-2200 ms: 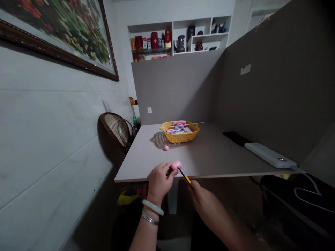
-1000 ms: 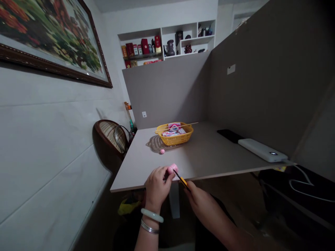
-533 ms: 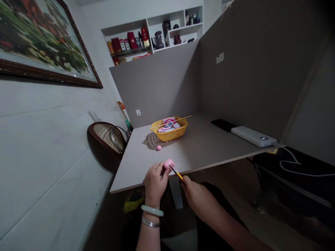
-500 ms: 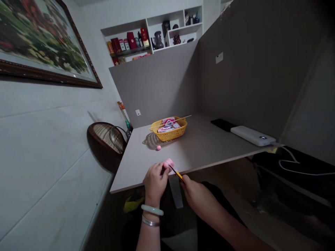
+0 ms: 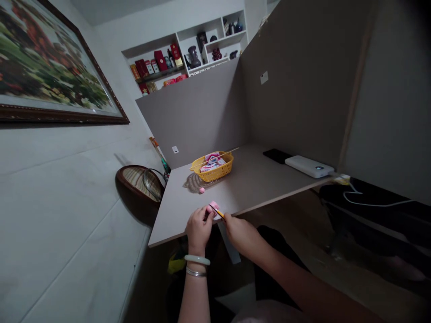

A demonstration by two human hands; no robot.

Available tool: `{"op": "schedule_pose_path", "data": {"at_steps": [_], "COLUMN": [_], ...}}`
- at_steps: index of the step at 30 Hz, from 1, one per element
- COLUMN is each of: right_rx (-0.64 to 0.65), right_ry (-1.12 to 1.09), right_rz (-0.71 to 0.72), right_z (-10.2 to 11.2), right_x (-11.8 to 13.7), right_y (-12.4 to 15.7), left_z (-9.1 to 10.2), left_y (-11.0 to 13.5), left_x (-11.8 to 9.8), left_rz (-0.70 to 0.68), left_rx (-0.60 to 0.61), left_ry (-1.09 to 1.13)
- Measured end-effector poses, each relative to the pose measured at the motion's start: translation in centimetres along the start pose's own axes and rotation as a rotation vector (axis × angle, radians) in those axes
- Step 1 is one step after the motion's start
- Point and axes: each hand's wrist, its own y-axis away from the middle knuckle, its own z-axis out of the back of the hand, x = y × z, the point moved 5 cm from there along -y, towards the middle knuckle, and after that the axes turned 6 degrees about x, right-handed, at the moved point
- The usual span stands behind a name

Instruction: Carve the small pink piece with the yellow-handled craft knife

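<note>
And here's the left hand point(image 5: 199, 229), fingers curled together and clamped on a soft-looking pink piece point(image 5: 214, 208), held right over the front edge of the worktop point(image 5: 249, 175)! The right hand point(image 5: 239, 236) comes in, fingers pinched together on a slim yellow-handled tool point(image 5: 219, 213), its dark tip touching the pink piece! Further back, near the far corner, a yellow plastic basket point(image 5: 224, 167) holds pink packets, a small pink ball point(image 5: 201, 190) sits just in front, and a white power bank point(image 5: 309, 167) lies along the right edge beside a black phone point(image 5: 276, 155)!
</note>
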Motion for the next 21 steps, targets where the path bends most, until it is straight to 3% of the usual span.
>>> {"op": "schedule_pose_path", "data": {"at_steps": [14, 21], "right_rx": [0.021, 0.054], "right_ry": [-0.021, -0.037], "right_rz": [0.001, -0.005], "right_z": [1.4, 0.7], "right_x": [0.5, -0.8], "right_y": [-0.5, 0.3], "left_z": [-0.2, -0.3], "left_y": [0.0, 0.0], "left_x": [0.3, 0.2], "left_rz": [0.012, 0.008], "left_rx": [0.011, 0.037], "left_ry": [0.019, 0.025]}}
